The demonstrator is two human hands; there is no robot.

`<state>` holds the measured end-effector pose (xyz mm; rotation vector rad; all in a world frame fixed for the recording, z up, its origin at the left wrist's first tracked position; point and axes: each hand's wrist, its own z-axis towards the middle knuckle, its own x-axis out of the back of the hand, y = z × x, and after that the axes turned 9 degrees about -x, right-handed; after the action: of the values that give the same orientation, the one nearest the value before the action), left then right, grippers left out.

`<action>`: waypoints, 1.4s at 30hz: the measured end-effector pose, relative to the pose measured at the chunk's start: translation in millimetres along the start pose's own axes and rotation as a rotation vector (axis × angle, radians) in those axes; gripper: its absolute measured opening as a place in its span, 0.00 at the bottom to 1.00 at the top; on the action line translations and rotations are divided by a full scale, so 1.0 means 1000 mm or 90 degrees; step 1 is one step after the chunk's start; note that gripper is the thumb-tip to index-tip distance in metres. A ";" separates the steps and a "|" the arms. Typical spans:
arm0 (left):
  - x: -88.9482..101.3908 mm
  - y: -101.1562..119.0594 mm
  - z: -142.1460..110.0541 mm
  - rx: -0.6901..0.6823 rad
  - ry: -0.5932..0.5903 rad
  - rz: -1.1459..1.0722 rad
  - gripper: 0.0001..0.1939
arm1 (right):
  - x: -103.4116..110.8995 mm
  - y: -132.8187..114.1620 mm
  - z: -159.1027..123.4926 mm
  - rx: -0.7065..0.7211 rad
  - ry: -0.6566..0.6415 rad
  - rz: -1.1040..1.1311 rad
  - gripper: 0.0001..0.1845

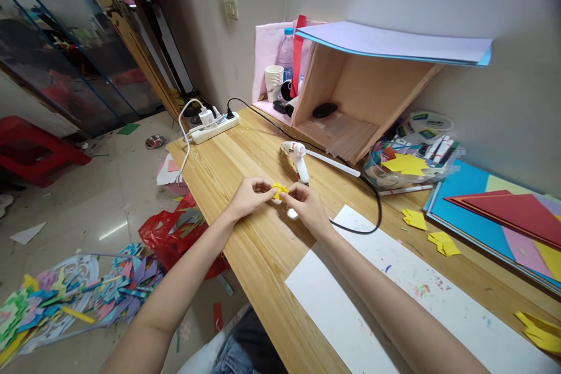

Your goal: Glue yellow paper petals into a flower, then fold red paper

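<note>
Between the fingertips of both hands is a small folded piece of yellow paper (280,190), held just above the wooden table. My left hand (252,197) pinches its left side, while my right hand (307,204) grips the right side. Right behind the fingers stands a white hot glue gun (299,159), its lower part partly hidden by my right hand. A long sheet of white paper (421,286) with coloured marks lies under my right forearm. More yellow folded papers (414,219) rest farther right on the table.
A wooden box (350,93) carries large coloured sheets on top. A clear tub (409,163) of markers and scraps stands beside it. A power strip (215,127) sits at the left edge; a black cord (370,228) curves across the table. Coloured paper (491,210) is stacked at right.
</note>
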<state>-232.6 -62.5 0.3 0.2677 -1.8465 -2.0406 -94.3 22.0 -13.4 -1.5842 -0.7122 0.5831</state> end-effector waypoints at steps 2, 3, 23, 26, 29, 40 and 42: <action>0.000 0.000 0.000 -0.002 0.000 0.007 0.14 | 0.000 0.000 0.000 -0.001 0.002 -0.001 0.14; 0.000 -0.001 0.000 -0.002 0.001 0.007 0.14 | 0.000 0.000 0.000 -0.002 0.001 0.003 0.14; -0.002 -0.001 -0.001 -0.013 0.002 0.004 0.10 | 0.000 0.005 0.003 -0.014 -0.037 -0.006 0.14; -0.002 0.000 -0.001 -0.015 -0.003 0.003 0.11 | -0.001 0.001 0.001 -0.026 -0.034 0.002 0.15; -0.002 0.001 -0.001 -0.021 -0.001 0.010 0.11 | -0.001 -0.003 0.001 -0.033 -0.027 0.004 0.16; -0.002 0.004 -0.001 -0.017 -0.004 0.011 0.14 | -0.001 -0.007 0.000 -0.035 -0.018 0.019 0.15; -0.002 0.005 -0.001 -0.011 -0.006 0.007 0.14 | 0.000 -0.007 0.000 -0.034 -0.023 0.022 0.16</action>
<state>-229.7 -63.5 4.7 0.2445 -1.8303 -2.0534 -95.4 22.8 -6.8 -1.6426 -0.7338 0.6244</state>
